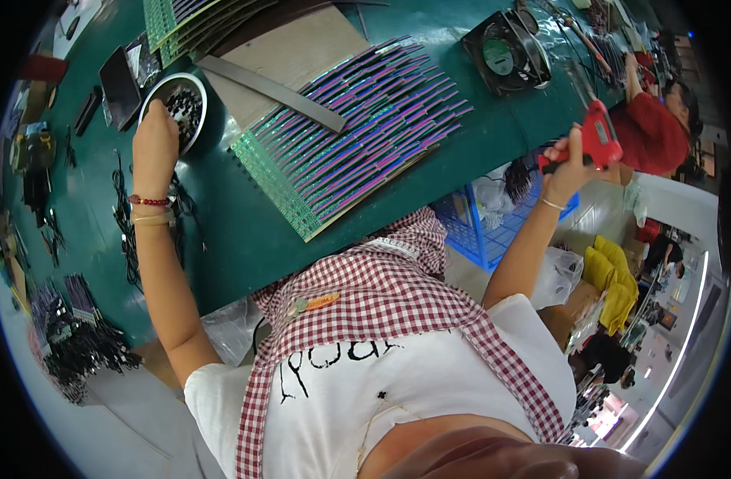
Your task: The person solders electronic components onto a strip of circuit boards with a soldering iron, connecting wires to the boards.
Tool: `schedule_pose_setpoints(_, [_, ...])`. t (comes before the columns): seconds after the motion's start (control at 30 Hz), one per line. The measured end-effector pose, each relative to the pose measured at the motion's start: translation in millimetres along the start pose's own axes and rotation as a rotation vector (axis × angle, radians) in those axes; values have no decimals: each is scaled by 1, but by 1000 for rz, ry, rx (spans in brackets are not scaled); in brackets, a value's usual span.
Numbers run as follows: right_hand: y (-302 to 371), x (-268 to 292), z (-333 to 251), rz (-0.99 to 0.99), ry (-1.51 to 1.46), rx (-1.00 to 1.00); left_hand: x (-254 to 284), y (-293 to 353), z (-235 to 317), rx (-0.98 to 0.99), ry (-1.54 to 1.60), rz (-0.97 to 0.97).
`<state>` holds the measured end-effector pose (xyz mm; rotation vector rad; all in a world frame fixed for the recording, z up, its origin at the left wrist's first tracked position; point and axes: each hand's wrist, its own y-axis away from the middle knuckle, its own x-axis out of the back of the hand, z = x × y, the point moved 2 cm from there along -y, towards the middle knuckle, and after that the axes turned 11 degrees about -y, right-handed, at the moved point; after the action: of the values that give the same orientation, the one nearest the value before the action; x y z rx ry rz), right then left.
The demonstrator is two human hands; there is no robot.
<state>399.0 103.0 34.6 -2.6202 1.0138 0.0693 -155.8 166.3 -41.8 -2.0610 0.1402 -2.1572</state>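
Left hand at a bowl of small black parts, right hand gripping a red tool

The two hands are well apart. The left hand [155,136] is at the near-left rim of a round, pale-rimmed bowl [205,108], its fingertips turned inward over small black parts [186,113]; whether they pinch one cannot be told. The right hand [571,164], out beyond the table's near edge, is wrapped around the handle of a red tool [601,136] with a slim front end.

The bowl stands on the green table [245,255], left of a wide, overlapping array of circuit strips [357,132] with green ends and dark, purple-glinting lengths. A flat metal bar [269,91] lies across the array's upper left corner and onto a tan board [297,48]. Behind the bowl sits a dark, flat rectangular object [121,89].

Lettering shows in a few places. The white shirt [365,383] bears large, black, handwritten-looking letters [337,358], partly covered by the checked apron [373,291]. The apron carries an orange, carrot-shaped patch [321,302]. A black fan [519,72] on the table has a round green label [498,56], its print too small to read.

At far right is a co-worker in a red top [653,136].
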Motion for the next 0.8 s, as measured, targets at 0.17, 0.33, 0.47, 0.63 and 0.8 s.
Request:
schedule_pose_setpoints(0.17, [7, -19, -8, 29, 89, -29, 18, 3, -1, 6, 182, 60])
schedule_pose_setpoints(0.33, [26, -4, -17, -34, -172, 106, 46, 23, 30, 27, 635, 18])
schedule_pose_setpoints(0.47, [88, -58, -40, -335, -509, -150, 61, 52, 67, 128, 1318, -186])
schedule_pose_setpoints(0.63, [170, -132, -37, -646, -301, -527, 69, 91, 114, 184, 1645, -375])
schedule_pose_setpoints(0.8, [198, -171, -25, -927, -104, -538, 67, 113, 135, 225, 1684, -446])
